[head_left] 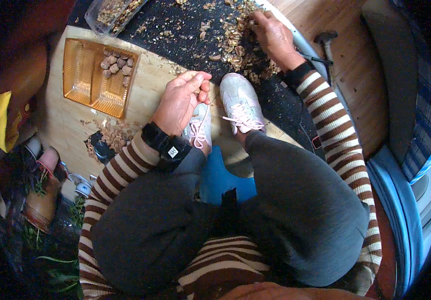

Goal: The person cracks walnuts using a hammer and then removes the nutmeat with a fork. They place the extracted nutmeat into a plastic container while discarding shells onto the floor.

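My left hand (181, 99) hovers above my left shoe, its fingers curled in with the thumb against them. Something small and tan may lie within the curl, but the fingers mostly hide it. At the upper right, my right hand (275, 39) reaches down to a heap of broken walnut shells (234, 41) on a black mat (185, 37). Its fingertips are among the shells, and whether they grip a piece is hidden. Left of my left hand stands an amber plastic tray (76, 71) with two compartments. Several whole walnuts (114, 66) sit in its right compartment.
A clear plastic container (101, 26) with walnut pieces stands at the top left. More shells (116, 133) lie below the amber tray. A hammer (327, 47) is beyond the mat's right edge. Potted plants (42, 202) crowd the lower left.
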Available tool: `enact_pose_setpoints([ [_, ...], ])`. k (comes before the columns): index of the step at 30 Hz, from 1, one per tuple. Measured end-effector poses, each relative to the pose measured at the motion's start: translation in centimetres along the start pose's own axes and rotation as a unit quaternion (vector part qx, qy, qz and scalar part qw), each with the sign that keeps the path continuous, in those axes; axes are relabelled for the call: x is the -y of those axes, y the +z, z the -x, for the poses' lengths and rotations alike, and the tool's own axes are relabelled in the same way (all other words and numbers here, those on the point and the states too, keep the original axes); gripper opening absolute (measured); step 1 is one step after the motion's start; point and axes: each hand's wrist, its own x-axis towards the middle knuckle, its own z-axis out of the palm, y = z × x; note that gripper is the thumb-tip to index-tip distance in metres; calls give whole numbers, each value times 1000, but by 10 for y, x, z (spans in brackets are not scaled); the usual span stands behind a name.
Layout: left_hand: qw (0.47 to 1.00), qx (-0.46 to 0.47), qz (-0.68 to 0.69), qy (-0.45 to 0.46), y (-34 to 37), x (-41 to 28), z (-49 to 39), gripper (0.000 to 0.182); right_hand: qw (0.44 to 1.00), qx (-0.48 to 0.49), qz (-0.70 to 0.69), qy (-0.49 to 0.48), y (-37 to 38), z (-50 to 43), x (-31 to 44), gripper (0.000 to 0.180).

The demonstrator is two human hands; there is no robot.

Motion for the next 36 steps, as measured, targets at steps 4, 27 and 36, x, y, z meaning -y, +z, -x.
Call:
enact_pose_setpoints([
  [4,1000,0,6,2,1,1,-1,23,999,29,8,20,5,4,-1,17],
  [27,989,140,49,-4,9,-7,-2,26,922,84,-358,-119,-49,48,103,18],
  [36,992,125,35,-3,10,-8,-1,24,924,78,-358,-113,-47,50,103,16],
])
